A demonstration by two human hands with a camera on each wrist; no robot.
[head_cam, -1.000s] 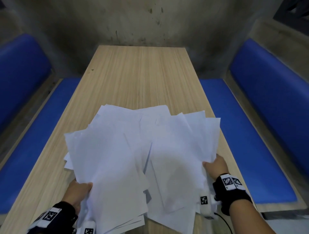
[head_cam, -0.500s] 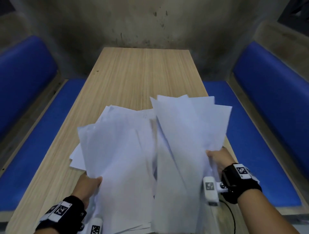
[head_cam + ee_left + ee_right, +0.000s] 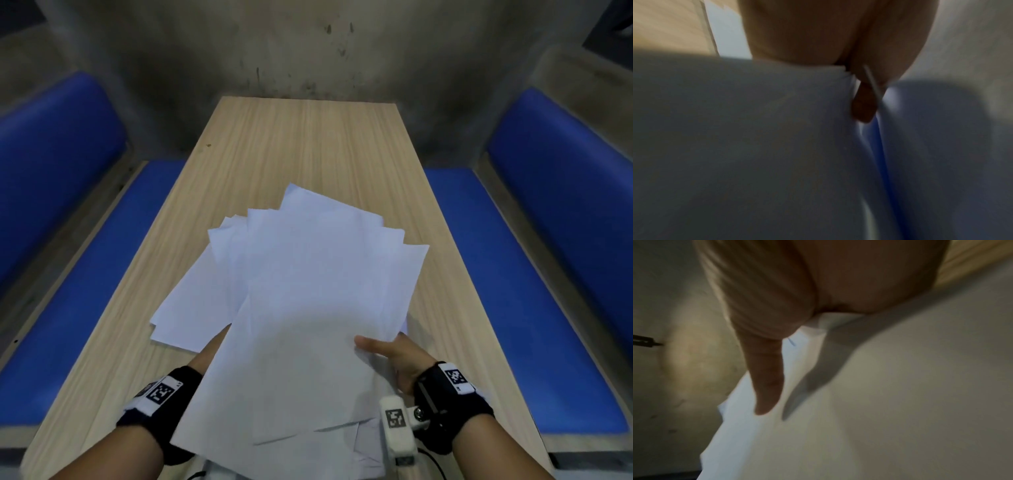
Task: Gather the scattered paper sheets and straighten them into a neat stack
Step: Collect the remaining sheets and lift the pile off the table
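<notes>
my right hand [image 3: 397, 359] grips the paper sheets [image 3: 308, 308] at their right edge, thumb on top; my left hand [image 3: 209, 353] holds the left edge from beneath. the two bundles seen a moment ago have merged between my hands above the table [image 3: 308, 144]. corners fan beyond my fingers, so squaring remains.

Both hands [image 3: 406, 359] forward, thumbs clamped.

Wooden table [image 3: 301, 144] is carrying the load | white paper sheets [image 3: 308, 291] are lying fanned across its near half | far half is showing wood grain.
</notes>
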